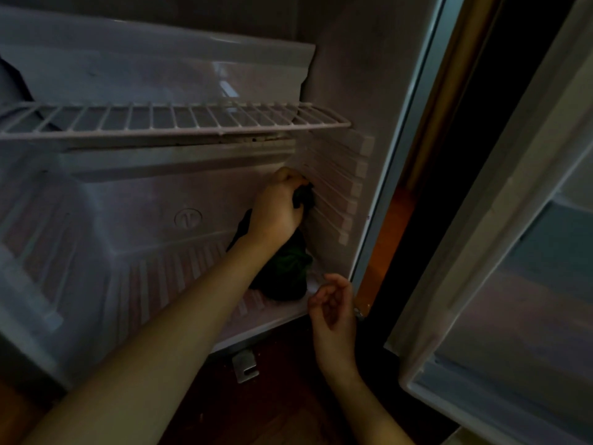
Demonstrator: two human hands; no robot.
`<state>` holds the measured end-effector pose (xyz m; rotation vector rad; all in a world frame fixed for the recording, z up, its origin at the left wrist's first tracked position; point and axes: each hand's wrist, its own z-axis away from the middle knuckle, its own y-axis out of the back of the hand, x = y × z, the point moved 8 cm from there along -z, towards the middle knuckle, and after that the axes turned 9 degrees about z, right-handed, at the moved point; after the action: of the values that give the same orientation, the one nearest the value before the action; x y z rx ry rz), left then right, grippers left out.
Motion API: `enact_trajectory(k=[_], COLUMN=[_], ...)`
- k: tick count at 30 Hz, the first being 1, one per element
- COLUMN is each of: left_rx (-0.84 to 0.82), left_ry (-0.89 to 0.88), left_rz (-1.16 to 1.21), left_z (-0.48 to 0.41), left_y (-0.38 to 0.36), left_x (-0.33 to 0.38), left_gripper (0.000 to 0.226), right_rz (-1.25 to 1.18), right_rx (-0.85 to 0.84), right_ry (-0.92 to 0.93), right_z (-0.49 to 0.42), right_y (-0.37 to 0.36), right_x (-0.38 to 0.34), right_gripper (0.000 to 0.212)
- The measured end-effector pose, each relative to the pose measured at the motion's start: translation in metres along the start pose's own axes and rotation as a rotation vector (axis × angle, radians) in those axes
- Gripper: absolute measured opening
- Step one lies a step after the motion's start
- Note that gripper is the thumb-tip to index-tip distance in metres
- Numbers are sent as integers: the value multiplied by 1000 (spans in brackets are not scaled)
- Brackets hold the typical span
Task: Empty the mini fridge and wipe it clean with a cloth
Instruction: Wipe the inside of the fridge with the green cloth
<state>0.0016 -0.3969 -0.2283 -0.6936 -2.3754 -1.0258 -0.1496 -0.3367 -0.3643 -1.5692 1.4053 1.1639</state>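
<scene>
The room is dim, w/ a dark red-brown wood floor [282,406] at the bottom, a warmer orange-lit strip of floor [385,239] further to the right, and above it a brown vertical board [462,69], perhaps a door frame.

Cloth [285,271] in mini fridge [144,203] under wire shelf [173,118], against right wall [333,91], door [513,252] at right

Your left grip [277,207] covers mid cloth [285,271]; fingertips buried in fabric, can't count them. Wire shelf [179,118] cut off at left edge, fridge door [513,284] at right & bottom. Dark shape [12,81] top left, behind shelf: unreadable. Whole view dim, soft.
</scene>
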Motion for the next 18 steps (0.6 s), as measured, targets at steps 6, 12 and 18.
enact_trajectory(k=[6, 12, 18], left_rx=[-6, -29, -63], left_ry=[-134, -162, -227], left_rz=[55, 92, 169], left_z=[13, 44, 69], left_y=[0, -7, -13], left_x=[13, 43, 57], left_gripper=[45, 49, 48], right_rz=[15, 25, 62], right_rx=[-10, -2, -3], right_ry=[-16, 11, 17], right_z=[0, 0, 0], right_y=[-1, -1, -1], right_x=[1, -4, -2], right_gripper=[36, 39, 42])
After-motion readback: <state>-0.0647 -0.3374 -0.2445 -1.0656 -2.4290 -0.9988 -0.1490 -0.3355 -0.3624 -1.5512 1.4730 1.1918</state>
